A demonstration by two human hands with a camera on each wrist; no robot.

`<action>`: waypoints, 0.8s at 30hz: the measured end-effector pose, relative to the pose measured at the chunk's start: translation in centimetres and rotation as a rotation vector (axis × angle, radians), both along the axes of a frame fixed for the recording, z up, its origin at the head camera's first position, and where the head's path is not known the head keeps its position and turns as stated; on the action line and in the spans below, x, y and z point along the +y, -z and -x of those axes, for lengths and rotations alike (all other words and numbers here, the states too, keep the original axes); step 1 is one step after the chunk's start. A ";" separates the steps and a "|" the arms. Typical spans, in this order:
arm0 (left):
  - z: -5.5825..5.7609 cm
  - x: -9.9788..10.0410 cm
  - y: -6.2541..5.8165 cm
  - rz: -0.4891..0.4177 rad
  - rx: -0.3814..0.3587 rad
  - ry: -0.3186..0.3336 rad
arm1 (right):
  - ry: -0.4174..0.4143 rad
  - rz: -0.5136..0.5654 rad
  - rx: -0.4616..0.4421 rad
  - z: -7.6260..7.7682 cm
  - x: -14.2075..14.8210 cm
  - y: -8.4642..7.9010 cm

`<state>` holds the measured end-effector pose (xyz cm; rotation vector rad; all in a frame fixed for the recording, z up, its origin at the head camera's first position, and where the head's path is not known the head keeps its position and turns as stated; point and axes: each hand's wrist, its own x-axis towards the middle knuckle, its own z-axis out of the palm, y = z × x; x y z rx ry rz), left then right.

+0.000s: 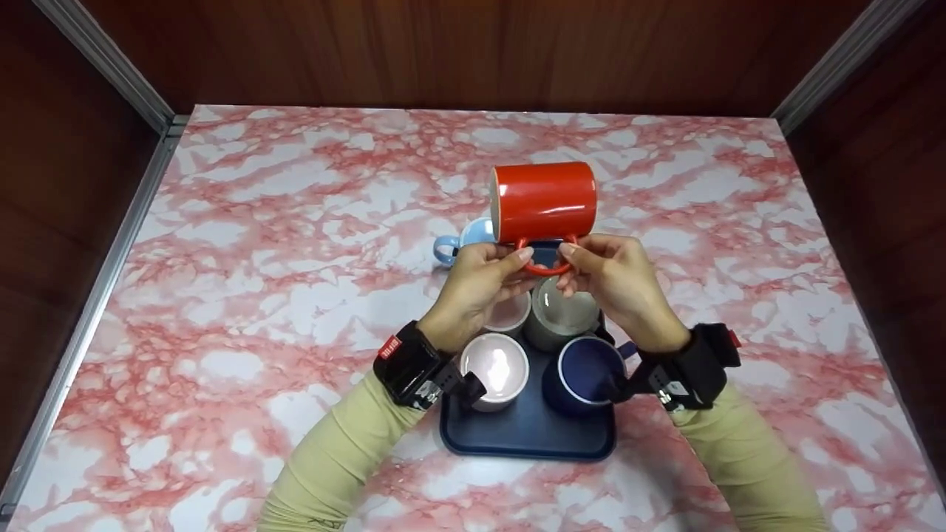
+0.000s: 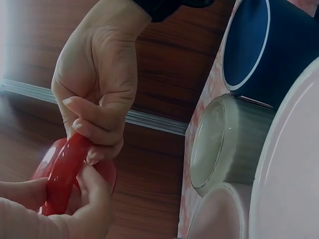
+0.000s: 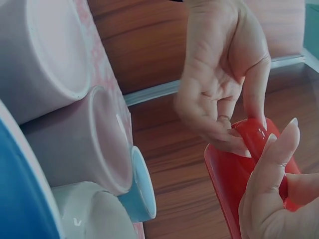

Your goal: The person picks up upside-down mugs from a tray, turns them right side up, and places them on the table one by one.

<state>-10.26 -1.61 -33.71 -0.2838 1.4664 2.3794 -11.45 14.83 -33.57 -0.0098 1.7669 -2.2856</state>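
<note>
The left hand [image 1: 482, 279] and right hand [image 1: 622, 284] pinch the handle [image 1: 548, 270] of a red mug [image 1: 547, 199], held sideways over the far part of the tray [image 1: 528, 441]. Nearer stand pink [image 1: 510, 314], grey [image 1: 565, 310], pale [image 1: 501, 369] and, near right, navy [image 1: 587, 368] mugs; light-blue mug [image 1: 477, 232] far left, partly hidden.

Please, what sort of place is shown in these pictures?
Probably a recording booth: wood-grain panels enclose three visible sides of a red-and-white marbled tabletop, and black wrist cameras are being worn. The wider building is not shown.

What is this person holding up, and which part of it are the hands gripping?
A red mug, by its handle: the left hand and the right hand each pinch it between thumb and fingers.
</note>
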 end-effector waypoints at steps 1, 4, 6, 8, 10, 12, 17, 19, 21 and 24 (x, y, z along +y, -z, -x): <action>-0.1 0.0 0.0 -0.016 -0.001 -0.003 | 0.000 -0.004 -0.003 0.0 0.0 0.1; -0.1 0.0 0.0 -0.057 -0.002 -0.011 | -0.006 -0.035 0.000 -0.1 -0.1 0.2; -0.1 0.0 0.0 -0.069 -0.004 -0.014 | -0.017 -0.073 0.018 -0.1 -0.1 0.3; -0.1 -0.1 0.0 -0.077 -0.011 -0.019 | -0.035 -0.121 0.041 0.0 -0.1 0.3; -0.1 -0.2 0.0 -0.078 -0.014 -0.022 | -0.061 -0.181 0.065 0.0 0.0 0.3; -0.1 -0.3 0.0 -0.067 -0.016 -0.024 | -0.103 -0.242 0.084 0.1 0.3 0.3; -0.1 -0.9 0.1 -0.017 0.014 -0.032 | -0.183 -0.364 0.164 0.6 1.5 0.2; 0.0 -1.3 0.2 0.002 0.031 -0.047 | -0.174 -0.398 0.198 0.9 2.2 0.0; 0.0 -1.7 0.5 0.017 0.043 -0.068 | -0.147 -0.429 0.218 1.2 2.9 -0.1; 0.1 -2.5 0.9 0.024 0.047 -0.105 | -0.113 -0.478 0.233 1.7 4.0 -0.3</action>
